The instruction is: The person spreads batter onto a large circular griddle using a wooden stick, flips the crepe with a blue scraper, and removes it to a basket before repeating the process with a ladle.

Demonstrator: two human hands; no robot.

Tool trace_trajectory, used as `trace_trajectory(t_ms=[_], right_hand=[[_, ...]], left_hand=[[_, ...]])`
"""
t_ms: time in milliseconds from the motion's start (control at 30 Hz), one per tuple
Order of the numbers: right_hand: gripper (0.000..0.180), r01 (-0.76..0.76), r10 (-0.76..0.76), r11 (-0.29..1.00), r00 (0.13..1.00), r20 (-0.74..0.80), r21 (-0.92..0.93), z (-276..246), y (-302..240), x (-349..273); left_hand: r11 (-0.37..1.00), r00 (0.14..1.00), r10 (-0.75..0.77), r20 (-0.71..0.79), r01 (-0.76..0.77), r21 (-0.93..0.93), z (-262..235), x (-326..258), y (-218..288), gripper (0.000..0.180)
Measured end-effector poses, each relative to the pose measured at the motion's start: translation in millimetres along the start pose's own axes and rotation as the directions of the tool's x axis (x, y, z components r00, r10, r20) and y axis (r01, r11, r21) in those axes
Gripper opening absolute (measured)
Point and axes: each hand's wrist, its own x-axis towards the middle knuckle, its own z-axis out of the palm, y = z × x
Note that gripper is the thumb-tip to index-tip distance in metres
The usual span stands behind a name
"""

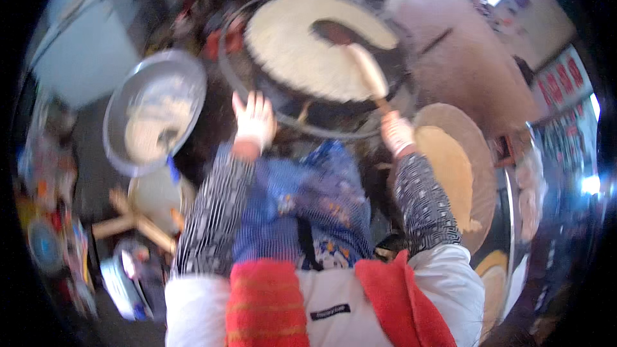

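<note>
Where the picture is widest, a round black griddle (321,112) fills the upper middle, and most of its top is covered by a thin pale sheet of batter (295,45) with one dark bare patch near its far side. To the left of the griddle, apart from it, sits a shiny metal bowl (119,115) tilted toward the person, with pale batter pooled in its bottom and a ladle with a blue handle (171,160) resting inside. To the right of the griddle lies a flat round woven tray (479,154) bearing a yellowish cooked pancake (450,173); it is just beside the right forearm.

Both forearms come up from the lower edge in black-and-white patterned sleeves (212,212), above a blue patterned apron (302,199) and a red scarf (263,302) over a white jacket.

The right hand (397,132) is clenched around the thin end of a wooden spreader (367,71), whose pale flat blade lies on the batter near the griddle's middle; the fingers grasp the handle just over the griddle's near rim. The left hand (254,119) is held at the near left rim of the griddle with its fingers released and spread, holding nothing; whether it touches the rim I cannot tell, since motion blurs it.

Below the bowl, a few wooden sticks (132,218) lie crossed near a pale round lid.
</note>
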Motion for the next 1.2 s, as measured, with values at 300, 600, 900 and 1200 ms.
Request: trace_trajectory(t_ms=[300,600,900,1200], right_hand=[[0.030,-0.090,0.099,0.977,0.995,-0.034,0.194,5,-5,-2],[0.030,-0.178,0.176,0.971,0.984,0.026,0.161,-5,-2,11],[0.026,-0.123,0.131,0.988,0.988,-0.087,0.091,3,-6,15],[0.029,-0.168,0.173,0.981,0.984,-0.044,0.098,2,-1,18]], left_hand=[[0.965,0.965,0.252,0.073,-0.245,-0.099,-6,-38,97,0.070],[0.973,0.968,0.228,0.108,-0.229,-0.001,5,-34,62,0.072],[0.990,0.987,0.141,0.073,-0.139,-0.032,2,-27,41,0.067],[0.998,0.997,0.043,0.057,-0.045,0.038,10,-18,17,0.064]])
